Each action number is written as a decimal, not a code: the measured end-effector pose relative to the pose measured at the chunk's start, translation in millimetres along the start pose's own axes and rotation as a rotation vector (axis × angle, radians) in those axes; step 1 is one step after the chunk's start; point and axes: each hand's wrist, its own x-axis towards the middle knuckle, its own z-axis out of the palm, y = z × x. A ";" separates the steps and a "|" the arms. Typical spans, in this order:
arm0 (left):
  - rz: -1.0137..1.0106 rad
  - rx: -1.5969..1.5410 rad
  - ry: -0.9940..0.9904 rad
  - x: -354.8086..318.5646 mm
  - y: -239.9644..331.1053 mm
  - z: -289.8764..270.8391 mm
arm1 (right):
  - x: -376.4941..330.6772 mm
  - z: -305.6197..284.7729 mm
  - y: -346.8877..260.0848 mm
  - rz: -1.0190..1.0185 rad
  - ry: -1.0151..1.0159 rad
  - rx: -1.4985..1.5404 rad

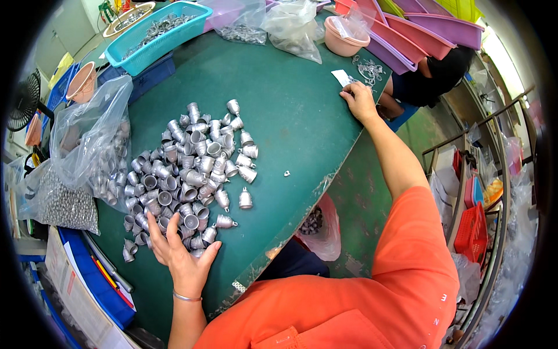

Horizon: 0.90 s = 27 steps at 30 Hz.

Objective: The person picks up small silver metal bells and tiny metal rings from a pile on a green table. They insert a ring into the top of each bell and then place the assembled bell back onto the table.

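While the left hand (181, 256) is being held over the near edge of a heap of silver bells (195, 177), its fingers are being spread, with the thumb wide apart; whether a bell is being touched by the fingertips cannot be told. The bells are lying on the left part of the green table (302, 116), and a few are resting at the right border of the heap. Farther right, one small metal piece (286, 173) is lying alone. At the table's far right edge, the right hand (359, 100) is being held beside a white slip (340, 77), its fingers bent and near together; whether the slip is being pinched or only touched cannot be told. Just beyond, thin metal pieces (369, 71) are lying loosely. Left of the heap, more bells are being held in a clear bag (93, 104).
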 end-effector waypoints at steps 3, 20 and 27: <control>0.001 -0.003 0.006 -0.3 0.0 -0.3 | -0.1 5.7 0.5 -0.013 0.056 0.011; 0.001 -0.040 -0.017 0.5 -0.3 0.8 | 32.8 -1.3 53.2 0.485 0.172 0.321; 0.010 -0.039 -0.013 0.7 -0.5 1.0 | -0.7 -17.3 30.1 0.138 -0.133 0.136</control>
